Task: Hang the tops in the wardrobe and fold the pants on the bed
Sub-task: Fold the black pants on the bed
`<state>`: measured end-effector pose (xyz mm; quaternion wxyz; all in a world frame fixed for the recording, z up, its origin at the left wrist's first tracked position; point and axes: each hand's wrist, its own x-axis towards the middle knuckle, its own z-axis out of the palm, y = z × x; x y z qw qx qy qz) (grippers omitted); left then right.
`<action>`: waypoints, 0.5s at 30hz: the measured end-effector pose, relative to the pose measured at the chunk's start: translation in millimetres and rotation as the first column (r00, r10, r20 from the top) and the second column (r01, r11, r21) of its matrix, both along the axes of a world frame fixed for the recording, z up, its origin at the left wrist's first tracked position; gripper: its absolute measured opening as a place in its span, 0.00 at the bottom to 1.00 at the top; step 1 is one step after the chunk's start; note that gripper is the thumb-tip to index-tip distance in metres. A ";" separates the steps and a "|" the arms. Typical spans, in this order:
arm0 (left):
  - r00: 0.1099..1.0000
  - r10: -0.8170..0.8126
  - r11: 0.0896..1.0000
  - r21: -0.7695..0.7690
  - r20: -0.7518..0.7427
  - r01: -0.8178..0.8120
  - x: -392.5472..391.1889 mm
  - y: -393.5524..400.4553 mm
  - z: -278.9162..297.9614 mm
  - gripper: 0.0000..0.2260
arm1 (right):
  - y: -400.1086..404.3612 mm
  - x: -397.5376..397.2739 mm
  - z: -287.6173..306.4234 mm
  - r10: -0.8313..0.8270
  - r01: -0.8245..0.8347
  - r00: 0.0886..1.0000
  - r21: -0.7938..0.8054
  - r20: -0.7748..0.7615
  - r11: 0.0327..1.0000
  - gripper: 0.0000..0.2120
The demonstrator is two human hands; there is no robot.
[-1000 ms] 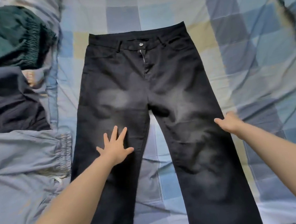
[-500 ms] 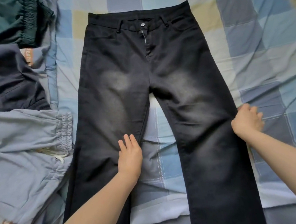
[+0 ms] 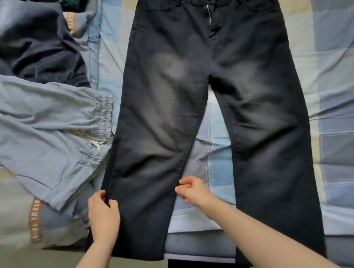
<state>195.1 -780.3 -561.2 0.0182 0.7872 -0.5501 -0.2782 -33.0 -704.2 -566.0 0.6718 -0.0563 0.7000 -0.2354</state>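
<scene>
The faded black denim pants (image 3: 201,100) lay flat and unfolded, face up on the blue-and-cream checked bedsheet (image 3: 336,56), legs spread apart. On one leg, the left hand (image 3: 103,215) pinched the outer seam while the right hand (image 3: 191,190) pinched the inner edge with curled fingers. Beside that leg waited grey-blue drawstring pants (image 3: 40,135), loose, with a dark navy garment (image 3: 27,51) beyond them. Folding looked barely begun; no folded pile or wardrobe showed.

Soft even light, wide-angle edge bowing
</scene>
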 end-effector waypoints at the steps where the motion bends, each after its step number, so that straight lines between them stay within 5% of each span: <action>1: 0.999 0.051 0.999 0.007 -0.003 -0.051 13.2 5.4 -0.3 0.14 | 3.0 12.9 -1.3 -0.003 0.003 1.000 0.004 0.023 1.000 0.20; 5: 0.995 0.083 0.996 0.029 0.049 -0.084 44.2 17.0 -7.8 0.16 | 7.0 39.8 -12.4 -0.053 0.055 0.995 0.024 -0.079 0.998 0.23; 8: 0.998 0.064 0.993 0.097 -0.002 -0.064 58.0 18.2 -8.4 0.10 | 3.4 50.1 -17.3 -0.002 0.006 0.994 0.040 -0.105 0.999 0.13; 10: 0.995 0.013 0.983 0.183 -0.096 0.005 65.9 18.3 -6.4 0.09 | 6.5 54.0 -13.5 0.079 -0.080 0.996 0.056 0.028 0.995 0.08; 13: 0.962 -0.093 0.924 0.339 -0.259 0.180 76.4 18.0 2.1 0.09 | 20.9 59.4 -1.8 0.098 -0.113 0.965 0.048 0.244 0.992 0.16; 15: 0.927 -0.015 0.872 0.449 -0.375 0.196 85.5 16.9 12.5 0.09 | 33.6 65.2 8.8 0.094 -0.115 0.929 0.039 0.357 0.993 0.18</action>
